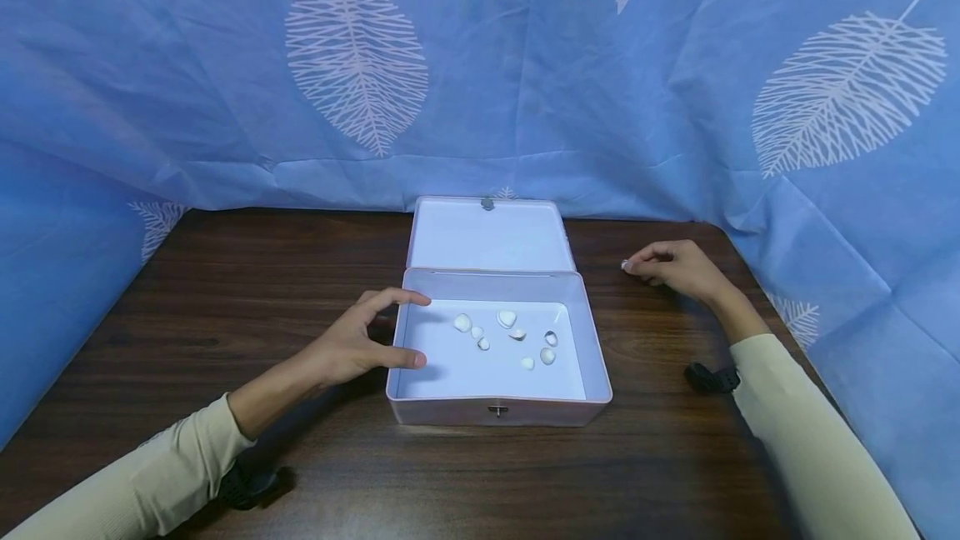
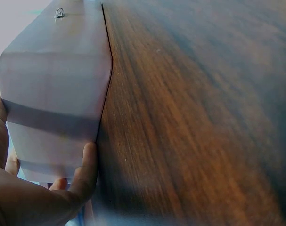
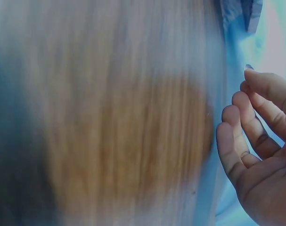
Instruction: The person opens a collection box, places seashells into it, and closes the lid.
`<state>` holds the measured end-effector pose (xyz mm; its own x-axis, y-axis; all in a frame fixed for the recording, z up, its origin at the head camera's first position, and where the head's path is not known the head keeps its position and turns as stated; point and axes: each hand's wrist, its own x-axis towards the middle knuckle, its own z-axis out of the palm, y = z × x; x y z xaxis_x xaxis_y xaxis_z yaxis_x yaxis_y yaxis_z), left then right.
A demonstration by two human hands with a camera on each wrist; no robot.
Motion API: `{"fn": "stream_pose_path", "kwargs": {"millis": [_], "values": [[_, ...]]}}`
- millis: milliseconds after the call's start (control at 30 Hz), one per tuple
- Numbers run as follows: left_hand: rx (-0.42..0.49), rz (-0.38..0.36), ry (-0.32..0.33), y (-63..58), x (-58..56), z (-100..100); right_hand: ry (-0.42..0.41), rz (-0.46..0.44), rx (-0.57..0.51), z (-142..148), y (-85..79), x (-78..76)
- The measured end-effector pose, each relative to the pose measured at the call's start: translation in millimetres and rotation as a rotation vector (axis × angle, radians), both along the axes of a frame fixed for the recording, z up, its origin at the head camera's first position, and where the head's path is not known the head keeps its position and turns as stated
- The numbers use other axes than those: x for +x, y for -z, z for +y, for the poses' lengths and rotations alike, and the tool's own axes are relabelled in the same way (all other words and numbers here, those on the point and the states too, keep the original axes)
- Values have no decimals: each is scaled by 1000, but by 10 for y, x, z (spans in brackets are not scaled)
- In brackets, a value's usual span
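A pale lidded box [image 1: 501,412] stands on the table with its lid [image 1: 491,233] laid back behind it. Several small white seashells [image 1: 507,319] lie scattered over its floor. At the box's left wall, my left hand [image 1: 356,344] reaches thumb and index finger over the rim. The left wrist view shows other fingers [image 2: 89,155] against the outside of that wall. To the right of the box, my right hand [image 1: 675,267] pinches a small pale seashell [image 1: 625,264] between thumb and fingertips. Only a bit of this shell [image 3: 249,67] shows in the right wrist view.
The dark wooden table [image 1: 285,265] extends on both sides of the box. A blue cloth [image 1: 480,82] with white leaf prints hangs behind the table and along its sides. A small metal latch [image 1: 498,411] sits on the box's front. Black wrist straps [image 1: 251,486] hang under both sleeves.
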<state>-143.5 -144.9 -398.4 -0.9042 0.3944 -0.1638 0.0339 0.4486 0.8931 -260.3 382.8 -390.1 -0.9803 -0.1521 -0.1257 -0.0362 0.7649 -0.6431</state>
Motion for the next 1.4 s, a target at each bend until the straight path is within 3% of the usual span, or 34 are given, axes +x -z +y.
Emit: {"fn": "stream_pose_path", "kwargs": {"millis": [467,867,1100,1400], "values": [[10,6,7,5,-3,-11,-6,100,-44,-419,-247,314],[8,10,5,-1,-2,-15,-69,189,-169,-807,-467,569],[4,17,2,-8,0,-13,-122,244,-182,-1001,-518,666],[2,8,-4,-22,12,-7,-168,238,-222,-1223,-527,751]]}}
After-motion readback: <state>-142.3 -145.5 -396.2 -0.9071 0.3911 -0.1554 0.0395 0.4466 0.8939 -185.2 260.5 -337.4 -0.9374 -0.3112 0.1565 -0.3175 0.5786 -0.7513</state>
